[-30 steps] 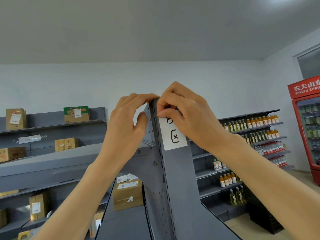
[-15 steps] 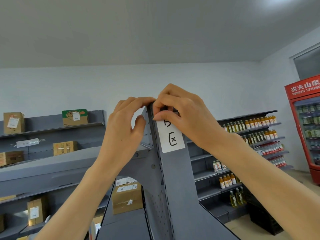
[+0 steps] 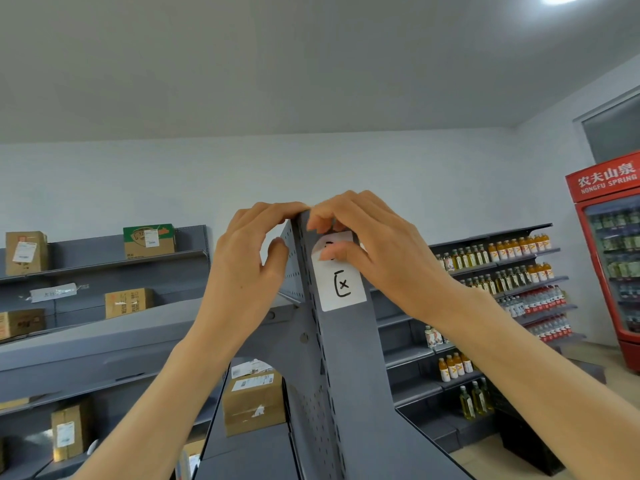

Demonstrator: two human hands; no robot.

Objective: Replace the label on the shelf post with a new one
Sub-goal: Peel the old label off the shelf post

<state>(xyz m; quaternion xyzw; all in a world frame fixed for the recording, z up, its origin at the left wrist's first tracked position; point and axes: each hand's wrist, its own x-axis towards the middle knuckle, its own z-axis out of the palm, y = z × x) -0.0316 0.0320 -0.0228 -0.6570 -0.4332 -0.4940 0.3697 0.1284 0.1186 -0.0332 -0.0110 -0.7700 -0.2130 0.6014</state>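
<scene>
While the left hand (image 3: 242, 268) grips the grey shelf post (image 3: 341, 358) top at frame centre, fingers wrapped round it, the right hand (image 3: 377, 258) pinches the white label's (image 3: 341, 285) peeling upper edge.

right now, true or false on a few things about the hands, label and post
1. The right hand touches the top of the label. True.
2. The label lies on a shelf board. False: it sits on the post.
3. The left hand grips the post's top. True.
4. The label is blank. False: it bears black handwriting.
5. The fridge is blue. False: it is red.
</scene>
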